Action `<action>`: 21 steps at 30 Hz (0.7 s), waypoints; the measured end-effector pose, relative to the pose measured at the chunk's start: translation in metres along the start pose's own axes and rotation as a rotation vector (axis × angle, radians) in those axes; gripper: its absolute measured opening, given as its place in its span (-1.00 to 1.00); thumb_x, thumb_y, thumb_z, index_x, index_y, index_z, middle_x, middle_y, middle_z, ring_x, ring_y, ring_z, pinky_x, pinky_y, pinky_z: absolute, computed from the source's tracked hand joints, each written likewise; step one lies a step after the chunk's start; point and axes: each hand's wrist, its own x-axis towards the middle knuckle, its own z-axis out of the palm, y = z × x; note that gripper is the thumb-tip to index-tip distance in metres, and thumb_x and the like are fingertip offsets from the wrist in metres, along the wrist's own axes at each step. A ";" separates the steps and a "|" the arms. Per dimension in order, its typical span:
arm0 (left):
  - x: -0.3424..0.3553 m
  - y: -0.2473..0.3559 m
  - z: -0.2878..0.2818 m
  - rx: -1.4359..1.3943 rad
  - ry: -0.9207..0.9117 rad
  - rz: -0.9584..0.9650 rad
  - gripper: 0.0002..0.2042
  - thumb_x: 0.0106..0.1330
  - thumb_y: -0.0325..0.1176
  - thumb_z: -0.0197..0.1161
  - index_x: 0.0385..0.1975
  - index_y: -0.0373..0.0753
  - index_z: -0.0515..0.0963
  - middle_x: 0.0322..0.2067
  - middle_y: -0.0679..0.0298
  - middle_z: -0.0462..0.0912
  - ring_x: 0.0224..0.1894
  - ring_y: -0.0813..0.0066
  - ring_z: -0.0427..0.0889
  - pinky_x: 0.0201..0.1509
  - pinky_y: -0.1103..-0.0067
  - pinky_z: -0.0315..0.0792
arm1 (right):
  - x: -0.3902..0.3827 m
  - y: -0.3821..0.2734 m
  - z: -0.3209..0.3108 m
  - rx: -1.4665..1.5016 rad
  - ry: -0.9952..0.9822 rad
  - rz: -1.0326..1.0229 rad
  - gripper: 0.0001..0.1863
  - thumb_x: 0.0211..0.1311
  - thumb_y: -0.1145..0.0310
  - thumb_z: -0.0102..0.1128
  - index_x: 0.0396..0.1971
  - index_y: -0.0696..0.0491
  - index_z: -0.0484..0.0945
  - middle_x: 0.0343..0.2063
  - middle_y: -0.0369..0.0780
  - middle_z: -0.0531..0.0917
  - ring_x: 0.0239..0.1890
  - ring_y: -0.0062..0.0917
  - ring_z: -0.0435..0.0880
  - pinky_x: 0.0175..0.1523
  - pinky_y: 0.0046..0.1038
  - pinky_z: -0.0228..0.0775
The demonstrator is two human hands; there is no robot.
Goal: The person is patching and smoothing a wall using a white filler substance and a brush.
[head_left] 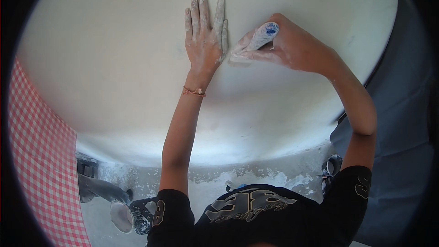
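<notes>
My left hand (206, 41) lies flat on a broad off-white wall surface (123, 64), its fingers stretched out and spotted with white paste. A cord bracelet (195, 92) circles that wrist. To its right, my right hand (292, 43) is wrapped round the thick, paste-caked handle of what looks like a putty knife (263, 35) with a blue patch on its end. The tool's low end is at the wall, beside a small greyish patch (240, 63). My fingers hide most of its blade.
Pink-and-white checked cloth (43, 155) hangs at the left, and a dark grey sheet (393, 155) at the right. White splatter covers the floor (274, 178) below. A whitish bucket (122, 217) stands at the lower left; a dark round container (332, 164) is at the lower right.
</notes>
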 end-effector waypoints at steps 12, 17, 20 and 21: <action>0.048 0.000 0.001 -0.037 0.189 0.063 -0.48 0.61 -0.28 0.06 0.55 -0.06 0.36 0.56 -0.11 0.22 0.56 -0.22 0.23 0.62 0.05 0.11 | 0.024 0.046 0.002 -0.755 0.599 -0.517 -0.69 0.32 0.44 0.37 0.05 0.08 0.75 0.05 -0.16 0.81 0.07 -0.29 0.81 0.11 -0.41 0.71; 0.018 -0.016 0.003 -0.010 0.142 0.027 -0.49 0.63 -0.25 0.01 0.55 -0.05 0.36 0.57 -0.10 0.21 0.58 -0.20 0.21 0.61 0.05 0.11 | 0.006 0.037 0.068 -0.894 0.458 -0.639 -0.74 0.36 0.41 0.29 0.00 0.09 0.73 -0.02 -0.22 0.83 0.01 -0.32 0.84 0.10 -0.41 0.72; 0.005 -0.012 0.002 -0.026 0.097 0.013 -0.48 0.63 -0.24 -0.02 0.57 -0.06 0.34 0.58 -0.09 0.20 0.59 -0.18 0.18 0.62 0.05 0.10 | -0.004 0.025 0.063 -0.514 0.094 -0.525 -0.77 0.37 0.42 0.27 -0.02 0.06 0.73 -0.04 -0.23 0.83 -0.07 -0.34 0.85 0.04 -0.37 0.72; 0.000 -0.008 -0.001 -0.015 0.068 0.002 -0.48 0.63 -0.24 -0.01 0.56 -0.07 0.34 0.58 -0.08 0.20 0.59 -0.17 0.18 0.62 0.05 0.10 | -0.005 0.021 0.060 -0.223 -0.153 -0.404 -0.77 0.38 0.44 0.26 -0.02 0.04 0.73 -0.05 -0.22 0.83 -0.12 -0.34 0.86 0.01 -0.35 0.72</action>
